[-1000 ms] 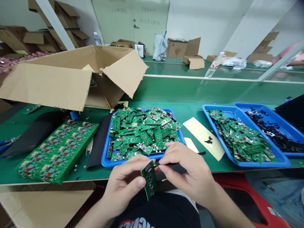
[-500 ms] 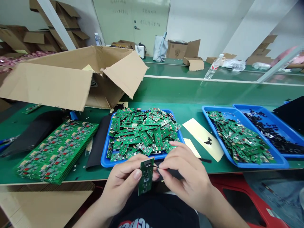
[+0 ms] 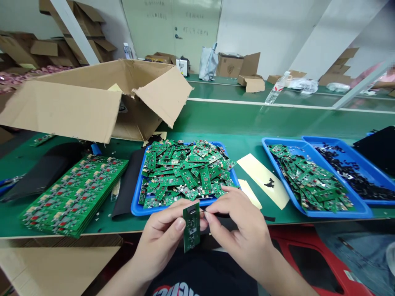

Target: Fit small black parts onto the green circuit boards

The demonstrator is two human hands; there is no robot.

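Observation:
My left hand (image 3: 162, 240) pinches a small green circuit board (image 3: 191, 226) upright between thumb and fingers, just in front of the table edge. My right hand (image 3: 243, 230) is closed in a pinch at the board's top right corner, on a thin black strip (image 3: 237, 216) that runs off to the right. Right behind both hands stands a blue tray (image 3: 135, 207) heaped with several loose green boards (image 3: 185, 170).
A stack of green board panels (image 3: 74, 195) lies at the left. An open cardboard box (image 3: 92, 98) is behind it. Two blue trays (image 3: 311, 211) at the right hold boards and black parts (image 3: 354, 174). Yellow backing paper (image 3: 265, 176) lies between the trays. A water bottle (image 3: 276, 88) stands far back.
The small board has turned from edge-on to facing me, then lifted slightly. My right fingers stayed pinched at its top corner; the view shifted a little.

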